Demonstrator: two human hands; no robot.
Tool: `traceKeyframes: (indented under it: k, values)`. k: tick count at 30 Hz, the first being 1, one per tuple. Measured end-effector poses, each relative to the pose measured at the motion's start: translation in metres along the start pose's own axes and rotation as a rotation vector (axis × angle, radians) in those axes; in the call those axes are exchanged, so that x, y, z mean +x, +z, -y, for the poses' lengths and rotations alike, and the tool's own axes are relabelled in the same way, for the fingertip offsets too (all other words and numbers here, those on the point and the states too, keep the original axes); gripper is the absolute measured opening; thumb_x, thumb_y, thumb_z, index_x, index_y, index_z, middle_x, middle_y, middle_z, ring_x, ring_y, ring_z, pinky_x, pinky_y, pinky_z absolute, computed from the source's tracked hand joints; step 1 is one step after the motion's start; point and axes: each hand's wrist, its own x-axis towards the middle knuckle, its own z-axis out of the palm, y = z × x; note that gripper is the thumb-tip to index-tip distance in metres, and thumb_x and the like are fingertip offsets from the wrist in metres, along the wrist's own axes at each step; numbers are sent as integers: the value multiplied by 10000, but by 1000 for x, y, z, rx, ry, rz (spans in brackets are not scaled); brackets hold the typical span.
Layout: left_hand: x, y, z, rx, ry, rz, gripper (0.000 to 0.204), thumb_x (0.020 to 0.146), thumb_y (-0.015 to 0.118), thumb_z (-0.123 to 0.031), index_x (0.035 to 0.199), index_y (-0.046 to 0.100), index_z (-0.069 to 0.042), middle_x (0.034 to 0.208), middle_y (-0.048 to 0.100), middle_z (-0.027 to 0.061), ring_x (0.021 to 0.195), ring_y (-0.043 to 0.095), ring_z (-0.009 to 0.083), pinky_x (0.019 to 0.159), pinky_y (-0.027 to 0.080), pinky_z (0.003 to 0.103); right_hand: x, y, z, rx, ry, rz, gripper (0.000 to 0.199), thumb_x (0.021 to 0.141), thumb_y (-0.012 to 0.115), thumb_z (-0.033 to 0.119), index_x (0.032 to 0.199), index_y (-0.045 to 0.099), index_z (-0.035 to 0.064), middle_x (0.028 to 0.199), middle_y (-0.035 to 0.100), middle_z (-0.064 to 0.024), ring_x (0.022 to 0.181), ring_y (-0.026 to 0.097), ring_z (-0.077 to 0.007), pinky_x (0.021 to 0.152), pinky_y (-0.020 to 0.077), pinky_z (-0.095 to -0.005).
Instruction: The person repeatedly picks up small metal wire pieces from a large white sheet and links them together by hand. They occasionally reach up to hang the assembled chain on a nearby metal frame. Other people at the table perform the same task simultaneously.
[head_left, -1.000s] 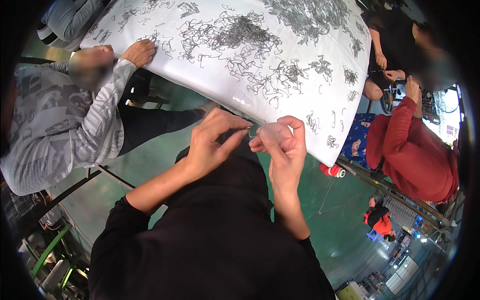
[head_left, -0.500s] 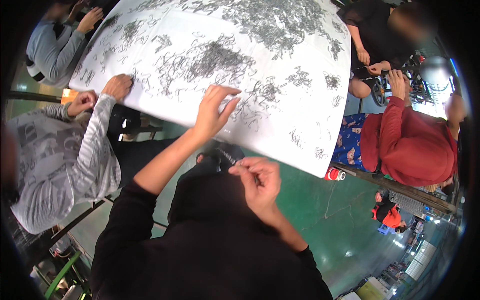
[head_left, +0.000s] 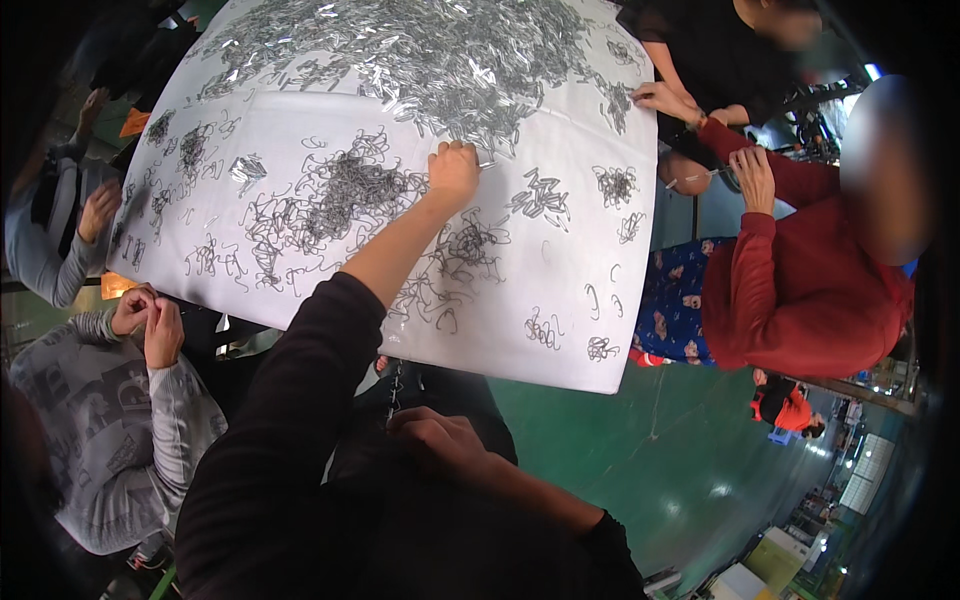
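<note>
My left hand (head_left: pixel 455 172) is stretched far over the white-covered table, its fingers curled at the near edge of a big heap of shiny, narrow metal links (head_left: pixel 460 110). One small metal link (head_left: pixel 486 165) sticks out by the fingertips. Below that forearm lie loose, dark, bent wire hooks (head_left: pixel 425 290), and more are piled denser to its left (head_left: pixel 350 200). Low over my lap, my right hand (head_left: pixel 440 440) is closed on a thin chain of joined metal pieces (head_left: pixel 395 390) that extends toward the table edge. Its fingertips are partly hidden.
A small group of links (head_left: pixel 540 197) and several little clusters of hooks (head_left: pixel 615 186) lie on the right of the white sheet (head_left: pixel 500 350). People sit close on both sides: grey sleeves (head_left: pixel 170 420) at left, a red top (head_left: pixel 800 300) at right.
My left hand has gone from above the hooks, fingers apart, to the link heap farther away, and its fingers have closed. My right hand has dropped lower and leftward. The view has shifted.
</note>
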Motion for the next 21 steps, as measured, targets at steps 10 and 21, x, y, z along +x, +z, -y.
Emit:
traceKeyframes:
  k: [10,21]
  values:
    - [-170,-136,31,-784,-22,34,158,859,698,-119,968,692,-4,861,703,62,753,625,119,673,491,254,-13,32,7,52,46,-241,200,811,648,-103,907,530,28,931,654,-128,770,698,-229,624,567,-294]
    - [-358,-249,19,-1165,-246,118,74,855,679,3,928,680,0,878,707,47,814,664,96,772,523,248,-23,67,24,41,7,-466,144,859,620,-74,880,510,16,908,651,-127,725,689,-207,603,572,-286]
